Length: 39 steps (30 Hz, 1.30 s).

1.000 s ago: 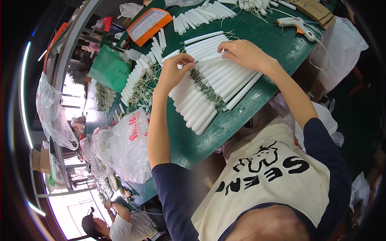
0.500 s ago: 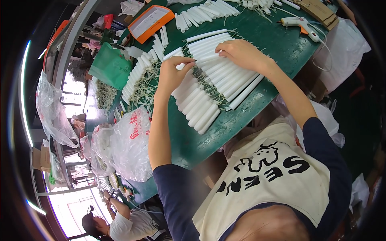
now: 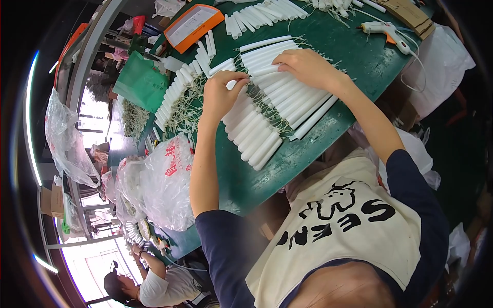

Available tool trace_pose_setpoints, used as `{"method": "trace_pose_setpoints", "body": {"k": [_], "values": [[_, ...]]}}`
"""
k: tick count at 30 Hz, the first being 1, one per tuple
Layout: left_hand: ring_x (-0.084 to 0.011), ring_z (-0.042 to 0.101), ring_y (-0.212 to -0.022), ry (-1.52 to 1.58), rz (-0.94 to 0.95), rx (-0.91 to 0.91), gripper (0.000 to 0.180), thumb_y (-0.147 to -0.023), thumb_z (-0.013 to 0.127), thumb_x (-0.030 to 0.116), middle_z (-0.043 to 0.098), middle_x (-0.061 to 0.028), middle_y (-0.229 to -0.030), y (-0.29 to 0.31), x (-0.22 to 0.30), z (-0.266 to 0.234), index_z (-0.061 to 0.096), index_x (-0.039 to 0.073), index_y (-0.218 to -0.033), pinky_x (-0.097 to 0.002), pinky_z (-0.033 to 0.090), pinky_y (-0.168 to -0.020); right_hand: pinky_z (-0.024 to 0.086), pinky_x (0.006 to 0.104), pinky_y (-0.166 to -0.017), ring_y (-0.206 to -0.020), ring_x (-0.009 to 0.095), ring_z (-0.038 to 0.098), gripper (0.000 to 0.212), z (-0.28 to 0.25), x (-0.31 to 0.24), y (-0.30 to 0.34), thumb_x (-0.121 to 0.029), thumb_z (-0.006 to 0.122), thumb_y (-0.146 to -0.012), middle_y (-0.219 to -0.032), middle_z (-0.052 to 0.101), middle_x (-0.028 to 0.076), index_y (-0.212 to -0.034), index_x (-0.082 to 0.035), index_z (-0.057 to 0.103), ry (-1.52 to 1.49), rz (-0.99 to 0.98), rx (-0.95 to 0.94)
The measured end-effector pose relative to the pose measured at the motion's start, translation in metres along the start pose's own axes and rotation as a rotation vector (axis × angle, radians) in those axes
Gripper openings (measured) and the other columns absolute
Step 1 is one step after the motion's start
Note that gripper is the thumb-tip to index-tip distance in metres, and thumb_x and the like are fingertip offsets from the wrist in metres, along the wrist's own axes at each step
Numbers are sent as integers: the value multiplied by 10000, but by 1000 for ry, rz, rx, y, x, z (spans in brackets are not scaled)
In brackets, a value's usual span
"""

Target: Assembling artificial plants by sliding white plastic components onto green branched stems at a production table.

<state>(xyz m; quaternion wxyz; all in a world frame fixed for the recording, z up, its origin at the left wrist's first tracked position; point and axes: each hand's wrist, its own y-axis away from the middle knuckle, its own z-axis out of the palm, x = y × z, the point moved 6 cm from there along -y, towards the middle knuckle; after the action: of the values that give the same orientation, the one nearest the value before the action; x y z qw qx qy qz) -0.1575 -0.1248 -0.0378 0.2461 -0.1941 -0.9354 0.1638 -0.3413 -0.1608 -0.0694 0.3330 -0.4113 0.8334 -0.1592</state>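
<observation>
Two rows of white tubes with thin pale wires at their ends lie side by side on the green table [image 3: 205, 179]. My left hand [image 3: 222, 93] is over the upper end of the left row [image 3: 251, 136], with thumb and forefinger pinched together; what is between them is too small to make out. My right hand [image 3: 308, 69] rests over the right row [image 3: 290, 102], fingers curled down onto a white tube there. The palm hides part of that row. The wire ends of both rows meet in the strip between them.
More wired tubes [image 3: 172, 100] lie to the left, others at the far edge [image 3: 264, 15]. An orange box [image 3: 214, 19], green bag [image 3: 141, 82], clear plastic bag [image 3: 167, 185] and corded glue gun [image 3: 385, 33] surround the work. Another person [image 3: 159, 287] sits at lower left.
Hardly anything differs. Both hands keep nearly the same place and hold, while the whole view has shifted slightly.
</observation>
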Motion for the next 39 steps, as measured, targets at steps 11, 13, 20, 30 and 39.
{"method": "trace_pose_setpoints", "body": {"k": [11,13,20,30,39], "values": [[-180,631,-769,-21,42,73,132,-753,684,67,681,-90,-850,3,0,-2,689,22,-876,-273,483,-712,472,374,-756,-865,303,601,217,0,-5,-3,-130,603,-813,-929,621,125,-993,-41,520,-105,13,-19],[-152,626,-751,72,1,80,148,-755,672,41,686,-80,-864,4,-6,-3,691,27,-901,-256,483,-705,472,373,-756,-867,305,600,212,3,-3,-3,-136,593,-822,-931,623,127,-1001,-45,524,-68,-2,-23],[-136,625,-720,109,-42,64,157,-759,654,11,688,-74,-858,8,-5,-3,689,19,-912,-240,486,-696,470,378,-754,-855,306,598,197,2,-13,-6,-172,556,-852,-944,636,118,-1005,-50,530,-17,61,-54],[-142,633,-749,83,-10,91,152,-756,658,17,689,-69,-852,11,-3,-1,686,21,-905,-248,491,-714,475,365,-744,-859,291,590,199,4,-14,-4,-162,585,-821,-973,580,99,-975,-44,539,13,19,-36],[-162,655,-759,105,-38,127,168,-751,660,20,685,-81,-826,13,-1,0,683,27,-917,-261,497,-707,482,372,-736,-832,297,608,204,5,-15,-4,-193,568,-843,-967,625,99,-994,-56,569,48,-14,9]]}}
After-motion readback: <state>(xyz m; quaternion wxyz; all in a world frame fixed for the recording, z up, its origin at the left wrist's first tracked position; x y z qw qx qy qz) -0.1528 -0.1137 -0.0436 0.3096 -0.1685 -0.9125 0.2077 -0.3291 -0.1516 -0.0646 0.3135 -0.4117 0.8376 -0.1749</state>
